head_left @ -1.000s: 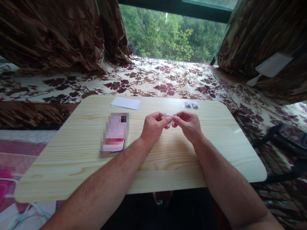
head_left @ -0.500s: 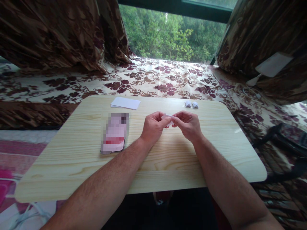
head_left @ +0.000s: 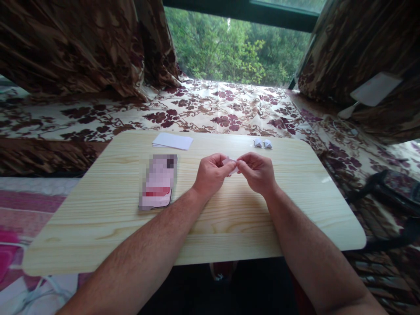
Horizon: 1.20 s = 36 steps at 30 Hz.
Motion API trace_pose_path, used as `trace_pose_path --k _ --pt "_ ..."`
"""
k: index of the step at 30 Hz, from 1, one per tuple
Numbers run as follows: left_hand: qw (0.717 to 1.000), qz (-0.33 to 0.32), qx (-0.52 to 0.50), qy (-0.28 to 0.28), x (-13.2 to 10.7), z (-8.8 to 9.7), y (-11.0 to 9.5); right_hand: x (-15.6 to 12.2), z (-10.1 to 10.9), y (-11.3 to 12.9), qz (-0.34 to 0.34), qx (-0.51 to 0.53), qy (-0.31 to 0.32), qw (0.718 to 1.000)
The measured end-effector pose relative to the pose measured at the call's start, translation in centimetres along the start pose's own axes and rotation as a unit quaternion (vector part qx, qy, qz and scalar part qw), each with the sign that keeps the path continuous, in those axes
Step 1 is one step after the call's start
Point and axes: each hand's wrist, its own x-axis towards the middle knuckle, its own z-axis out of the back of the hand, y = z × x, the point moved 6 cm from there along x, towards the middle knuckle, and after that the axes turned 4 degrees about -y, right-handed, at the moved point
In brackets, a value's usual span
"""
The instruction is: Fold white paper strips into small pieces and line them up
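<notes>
Over the middle of the table, a small white piece of folded paper (head_left: 231, 161) is pinched between both hands. My left hand (head_left: 212, 171) is closed on its left side, thumb on top. On the right edge of the paper, my right hand (head_left: 257, 171) closes thumb and fingers; my fingers hide much of it. Beyond my right hand stand two small folded white paper shapes (head_left: 263, 143), side by side, with pointed tops. A stack of white paper sheets (head_left: 173, 141) lies at the back left of the table.
The light wooden table (head_left: 229, 227) has rounded corners. A phone (head_left: 158, 181), blurred by pixelation, lies left of my left forearm. Behind the table is a ledge with flowered cloth (head_left: 226, 105). A white lamp-like object (head_left: 376, 89) stands at right, near a black chair (head_left: 393, 192).
The paper has turned slightly between my fingers, and my right fingertips sit a little differently at its edge. Both hands otherwise hold nearly the same place.
</notes>
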Motion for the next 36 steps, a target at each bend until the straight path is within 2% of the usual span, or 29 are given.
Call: trace_pose_path --k 9,17,24,30,36 --pt "1.0 0.005 0.013 0.003 0.0 -0.1 0.4 0.3 0.1 -1.2 -0.048 0.013 -0.018 0.999" --pt "0.999 0.006 0.04 0.004 -0.2 -0.3 -0.1 0.3 0.6 -1.3 -0.062 0.009 -0.043 0.997" --pt "0.999 -0.008 0.051 0.001 -0.1 0.0 0.3 0.3 0.7 -1.5 -0.064 0.006 -0.053 0.997" --pt "0.998 0.007 0.056 0.008 0.0 0.0 0.5 0.3 0.4 -0.8 -0.032 0.015 -0.043 0.998" --pt "0.998 0.005 0.07 0.007 -0.1 -0.1 0.2 0.0 0.1 -0.4 -0.023 -0.02 -0.042 0.999"
